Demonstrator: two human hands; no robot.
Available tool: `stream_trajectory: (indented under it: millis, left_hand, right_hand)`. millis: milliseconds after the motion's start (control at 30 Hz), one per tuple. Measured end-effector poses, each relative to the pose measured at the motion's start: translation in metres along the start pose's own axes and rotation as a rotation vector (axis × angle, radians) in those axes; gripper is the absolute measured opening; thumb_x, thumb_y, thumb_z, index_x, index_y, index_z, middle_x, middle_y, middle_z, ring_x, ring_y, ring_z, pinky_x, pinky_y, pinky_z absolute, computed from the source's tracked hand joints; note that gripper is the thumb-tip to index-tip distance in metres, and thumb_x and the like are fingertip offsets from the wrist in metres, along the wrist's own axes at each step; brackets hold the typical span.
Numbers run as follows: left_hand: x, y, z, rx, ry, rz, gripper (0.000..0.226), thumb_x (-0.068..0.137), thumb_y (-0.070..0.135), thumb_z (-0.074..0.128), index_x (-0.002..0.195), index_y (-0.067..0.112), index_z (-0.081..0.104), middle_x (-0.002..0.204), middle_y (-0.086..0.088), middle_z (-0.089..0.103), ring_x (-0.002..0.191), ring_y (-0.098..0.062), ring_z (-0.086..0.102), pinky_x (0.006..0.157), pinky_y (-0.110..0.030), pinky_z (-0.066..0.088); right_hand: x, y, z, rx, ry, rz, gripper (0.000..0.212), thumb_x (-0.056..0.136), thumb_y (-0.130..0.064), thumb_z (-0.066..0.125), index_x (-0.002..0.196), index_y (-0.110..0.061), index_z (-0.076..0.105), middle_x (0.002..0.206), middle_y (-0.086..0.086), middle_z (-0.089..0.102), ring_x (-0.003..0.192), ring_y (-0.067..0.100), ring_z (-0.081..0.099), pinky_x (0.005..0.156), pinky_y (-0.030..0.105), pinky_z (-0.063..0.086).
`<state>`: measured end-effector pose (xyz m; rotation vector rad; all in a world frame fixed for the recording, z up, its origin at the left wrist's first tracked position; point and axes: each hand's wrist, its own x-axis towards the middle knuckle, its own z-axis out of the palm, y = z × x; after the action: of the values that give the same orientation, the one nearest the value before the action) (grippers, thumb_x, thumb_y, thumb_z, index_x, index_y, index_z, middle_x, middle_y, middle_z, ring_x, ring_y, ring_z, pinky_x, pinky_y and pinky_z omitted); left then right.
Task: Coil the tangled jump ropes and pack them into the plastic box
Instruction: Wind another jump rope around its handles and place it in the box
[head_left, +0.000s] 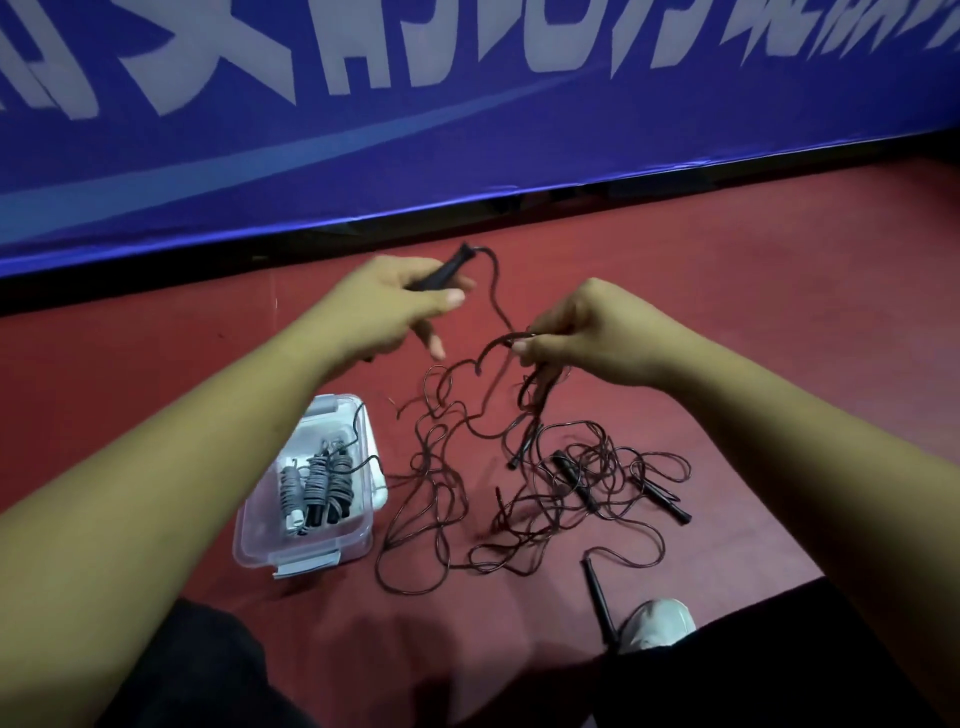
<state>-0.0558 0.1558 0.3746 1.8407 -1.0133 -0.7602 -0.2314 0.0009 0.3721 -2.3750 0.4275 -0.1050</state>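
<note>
The left hand (395, 306) grips a black handle (434, 278), thumb and fingers curled round it, one finger sticking out loose below. The right hand (587, 338) pinches the cord (501, 343) that runs from that handle, its fingers bunched on what looks like several strands at once. Below both hangs the tangle (498, 483), spread over the red floor (779, 364), with more handles lying in it and one near the shoe (657, 621). The box (353, 535) stands open just left of the tangle, with three coils (314, 486) already in it. A strand appears to trail over its rim toward the pile. As I judge it, lifting the handle hard would cinch the loops into knots rather than free them. With more than one strand in the right hand, a second rope may get wound into the coil. If the trailing strand snags in the pile, a pull could drag a packed coil out or tip the light box.
</note>
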Motion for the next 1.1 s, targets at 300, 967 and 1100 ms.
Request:
stream_trajectory:
  millis: [300, 967, 1100]
  left_hand:
    - [-0.007, -0.003, 0.022, -0.022, -0.216, 0.074, 0.019, 0.096, 0.027, 0.061, 0.079, 0.019, 0.062, 0.060, 0.005, 0.055, 0.042, -0.006, 0.037, 0.038, -0.016, 0.025]
    - [0.023, -0.028, -0.023, -0.164, 0.242, -0.166, 0.022, 0.098, 0.024, 0.059, 0.078, 0.015, 0.060, 0.058, 0.001, 0.051, 0.035, -0.006, 0.030, 0.035, -0.013, 0.019]
    - [0.023, -0.031, -0.014, -0.111, 0.320, -0.139, 0.015, 0.098, 0.026, 0.058, 0.090, 0.015, 0.065, 0.079, -0.002, 0.068, 0.044, -0.011, 0.045, 0.037, -0.016, 0.028]
  right_hand:
    - [0.004, -0.006, 0.006, -0.006, -0.001, -0.056, 0.020, 0.088, -0.031, 0.073, 0.075, -0.017, 0.080, 0.069, -0.002, 0.074, 0.065, 0.018, 0.066, 0.061, 0.031, 0.049]
    - [-0.009, 0.025, -0.022, 0.094, 0.197, 0.079, 0.022, 0.088, -0.035, 0.073, 0.080, -0.015, 0.078, 0.055, -0.016, 0.062, 0.052, -0.004, 0.051, 0.052, 0.009, 0.037]
    - [-0.012, 0.019, -0.021, 0.379, 0.174, 0.111, 0.019, 0.086, -0.027, 0.075, 0.084, -0.008, 0.075, 0.072, 0.006, 0.073, 0.079, 0.018, 0.075, 0.082, 0.030, 0.058]
